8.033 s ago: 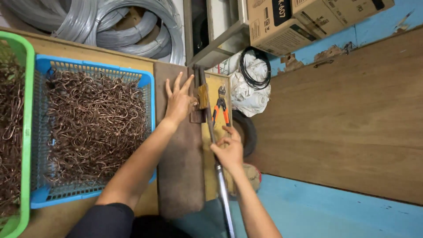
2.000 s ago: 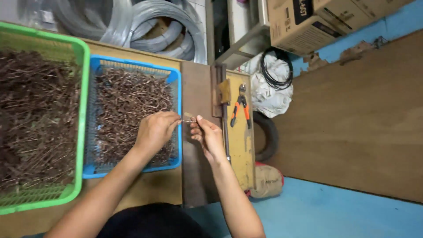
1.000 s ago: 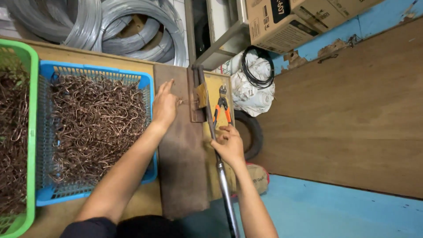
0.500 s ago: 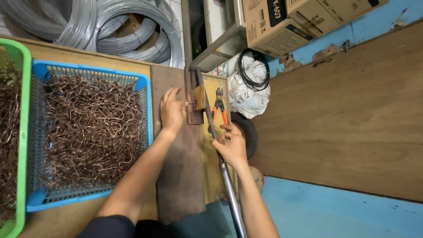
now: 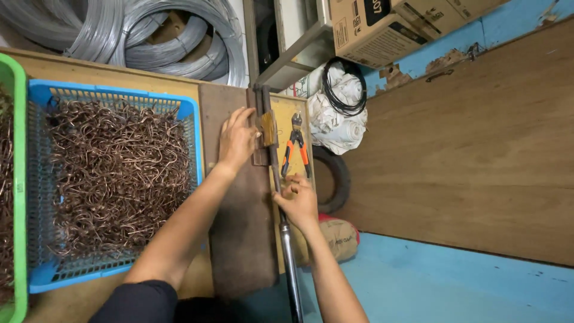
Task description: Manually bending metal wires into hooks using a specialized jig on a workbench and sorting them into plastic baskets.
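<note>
Seen from the head camera, the left hand [image 5: 236,139] lies flat and open on a dark brown board [image 5: 239,239] that runs down the middle of the wooden worktop [image 5: 107,72], its fingertips up against a small brass-coloured metal fitting [image 5: 266,128] fixed to the board's right edge. The right hand [image 5: 298,200] is closed around a long metal lever [image 5: 286,239] that runs from that fitting down toward the bottom of the frame; the grip sits partway along the bar. Just beside the lever, above the right hand, a pair of orange-handled pliers [image 5: 295,149] lies on a pale yellow board [image 5: 293,107].

To the left of the dark board stands a blue basket [image 5: 113,96] heaped with bent copper-coloured wire hooks [image 5: 113,173]. A green basket [image 5: 12,78] touches it at the far left edge. Coils of grey wire [image 5: 149,36] lie beyond the worktop, cardboard boxes [image 5: 382,30] sit at the top, and a white sack [image 5: 338,116] with a black cable loop rests near a tyre [image 5: 335,179].
</note>
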